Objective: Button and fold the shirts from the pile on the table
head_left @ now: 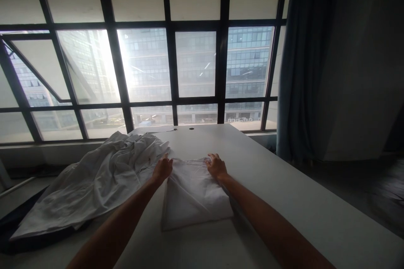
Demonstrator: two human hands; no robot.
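A white cloth (197, 201), folded into a flat, roughly rectangular shape, lies on the white table in front of me. Creases run across its surface, and its near edge is fairly straight. At its far left corner my left hand (162, 169) is closed on the fabric. My right hand (217, 166) grips the far right corner, fingers bent over the edge. The far edge looks slightly bunched between the hands. Fingertips are partly hidden and dim. Close to the left hand lies a large crumpled white cloth (104, 176).
Dark fabric (19, 227) shows beneath the crumpled pile at the left. The white table (284, 197) stretches to the windows, with a small round hole (191, 128) near its far edge. A dark blue curtain (303, 71) hangs at the right. One window pane (38, 65) is tilted open.
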